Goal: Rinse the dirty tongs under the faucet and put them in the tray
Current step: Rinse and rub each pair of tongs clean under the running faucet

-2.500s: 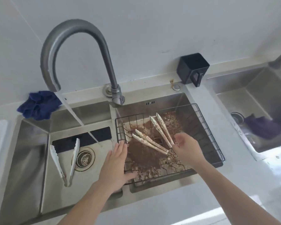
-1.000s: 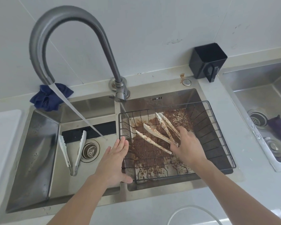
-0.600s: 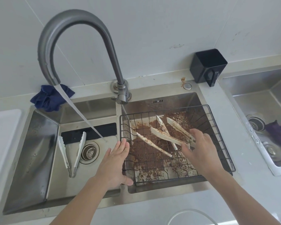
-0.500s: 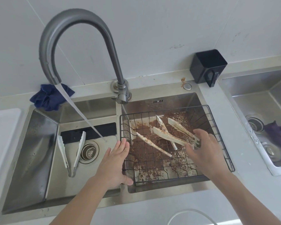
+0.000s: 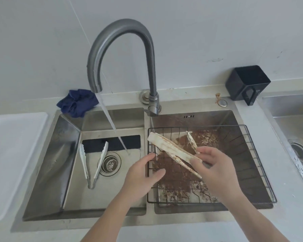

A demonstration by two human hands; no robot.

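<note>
My right hand (image 5: 215, 170) grips a pair of dirty white tongs (image 5: 166, 145) by the hinge end, lifted above the wire basket (image 5: 252, 149), tips pointing left toward the divider. A second dirty pair (image 5: 191, 141) still lies in the basket, partly hidden. My left hand (image 5: 142, 177) hovers open at the basket's left rim, fingers spread. Water streams from the grey faucet (image 5: 121, 32) into the left basin. A clean white pair of tongs (image 5: 93, 163) lies by the drain (image 5: 109, 164). The white tray (image 5: 12, 154) sits at far left.
A blue cloth (image 5: 78, 102) lies behind the left basin. A black cup (image 5: 247, 84) stands on the counter at back right. Brown grime covers the right basin floor under the basket. A second sink (image 5: 296, 137) lies at far right.
My right hand has lifted one dirty pair of tongs out of the basket and swung it leftward. My left hand stayed near the basket's left rim.
</note>
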